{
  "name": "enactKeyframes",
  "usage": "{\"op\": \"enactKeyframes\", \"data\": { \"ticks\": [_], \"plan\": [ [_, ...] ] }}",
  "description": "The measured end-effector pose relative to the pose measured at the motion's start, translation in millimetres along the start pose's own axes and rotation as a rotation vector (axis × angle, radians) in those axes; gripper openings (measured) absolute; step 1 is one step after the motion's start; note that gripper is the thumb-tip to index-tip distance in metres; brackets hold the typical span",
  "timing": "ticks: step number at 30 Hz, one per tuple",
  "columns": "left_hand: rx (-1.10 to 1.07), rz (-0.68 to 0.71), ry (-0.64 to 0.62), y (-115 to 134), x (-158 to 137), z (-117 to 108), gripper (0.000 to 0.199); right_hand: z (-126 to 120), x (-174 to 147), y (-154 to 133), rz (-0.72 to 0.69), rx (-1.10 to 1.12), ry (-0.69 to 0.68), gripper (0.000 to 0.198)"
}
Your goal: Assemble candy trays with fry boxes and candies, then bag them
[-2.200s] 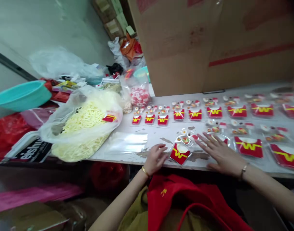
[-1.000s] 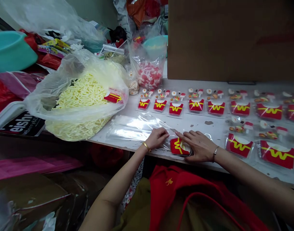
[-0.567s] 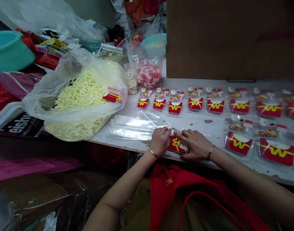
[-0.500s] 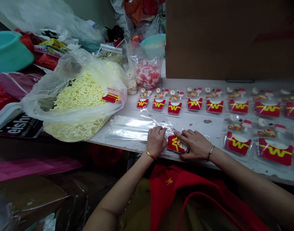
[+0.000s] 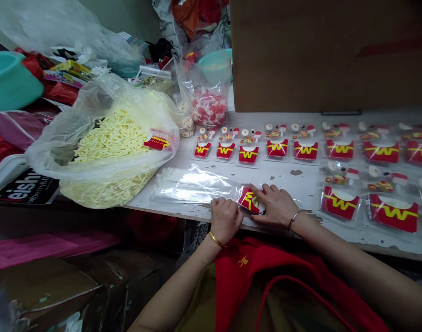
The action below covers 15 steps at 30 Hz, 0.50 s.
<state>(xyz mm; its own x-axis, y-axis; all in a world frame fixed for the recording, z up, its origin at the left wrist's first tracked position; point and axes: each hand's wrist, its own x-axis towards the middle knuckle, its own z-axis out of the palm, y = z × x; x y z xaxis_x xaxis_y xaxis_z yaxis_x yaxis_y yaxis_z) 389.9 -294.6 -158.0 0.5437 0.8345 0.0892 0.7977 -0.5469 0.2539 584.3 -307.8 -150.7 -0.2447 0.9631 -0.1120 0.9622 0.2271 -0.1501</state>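
A small red toy fries box [image 5: 249, 199] with a yellow W lies on its side at the table's front edge, in or against the mouth of a clear plastic bag [image 5: 197, 182]. My right hand [image 5: 276, 205] curls over the box's right side, thumb near and fingers far. Close on the left, my left hand [image 5: 226, 220] is closed at the bag's near edge, its fingertips tucked out of sight. The bag lies on a flat, shiny stack of similar clear bags. Whether the box is fully inside the film cannot be seen.
Packed sets with red fries boxes [image 5: 306, 150] stand in rows behind and to the right. A large bag of pale yellow sticks [image 5: 110, 138] sits left. Behind are a bag of pink-and-white pieces [image 5: 210, 106] and a big brown carton [image 5: 317, 55].
My left hand has moved down towards the table's front edge. The red fries box and my right hand have shifted slightly left, and the box is tilted differently. The view has shifted a little.
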Motion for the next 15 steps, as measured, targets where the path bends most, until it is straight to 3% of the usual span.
{"op": "enactKeyframes", "data": {
  "ticks": [3,5,9,12,15],
  "plan": [
    [-0.02,0.101,-0.08,14,2,-4,0.012,-1,-1,0,0.001,0.007,0.005,0.089],
    [-0.07,0.204,-0.168,16,11,-12,0.011,-1,-3,6,-0.082,0.029,-0.004,0.093],
    [-0.11,0.381,-0.241,-4,50,-29,0.028,0,-11,21,-0.234,0.057,0.061,0.106],
    [-0.146,0.53,-0.319,-26,81,-33,0.041,6,-24,25,-0.123,0.067,0.171,0.111],
    [-0.21,0.631,-0.398,-40,98,-30,0.039,21,-45,23,0.145,0.144,0.316,0.105]
  ]
}}
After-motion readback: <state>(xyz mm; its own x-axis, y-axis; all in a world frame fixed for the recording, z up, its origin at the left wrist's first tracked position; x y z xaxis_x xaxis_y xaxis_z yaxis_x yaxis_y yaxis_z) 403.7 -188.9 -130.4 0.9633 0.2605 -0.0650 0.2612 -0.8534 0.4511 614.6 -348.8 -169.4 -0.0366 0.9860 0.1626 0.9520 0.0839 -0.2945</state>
